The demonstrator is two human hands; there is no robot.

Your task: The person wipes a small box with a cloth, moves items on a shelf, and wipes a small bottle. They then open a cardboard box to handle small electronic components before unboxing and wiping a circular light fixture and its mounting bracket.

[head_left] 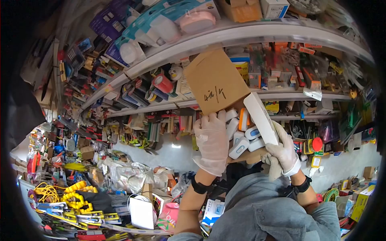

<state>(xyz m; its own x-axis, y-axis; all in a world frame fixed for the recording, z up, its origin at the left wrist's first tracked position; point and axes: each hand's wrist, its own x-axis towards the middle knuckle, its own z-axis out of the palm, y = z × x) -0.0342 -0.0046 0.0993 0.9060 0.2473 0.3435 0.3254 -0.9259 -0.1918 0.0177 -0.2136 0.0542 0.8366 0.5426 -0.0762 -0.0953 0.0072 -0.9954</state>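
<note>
In front of me is an open cardboard box, its brown flap (215, 80) raised and marked with handwriting. Inside lie several small white devices with blue-ringed fronts (240, 147) and one with an orange edge (244, 119). My left hand (211, 142), in a pale thin glove, has its fingers closed over the flap's lower edge. Gloved too, my right hand (284, 148) is closed around the lower end of a long, narrow white box (260, 118), which slants along the right side of the devices. Loose greyish material (274, 166) hangs below my right fingers.
Packed shelves with pale edges (281, 30) run above and behind the box. A red-labelled roll (163, 83) stands on a shelf at left. Lower left are a coiled yellow cable (47, 193), a white panel (142, 213) and plastic bags (120, 172). A yellow box (363, 203) stands lower right.
</note>
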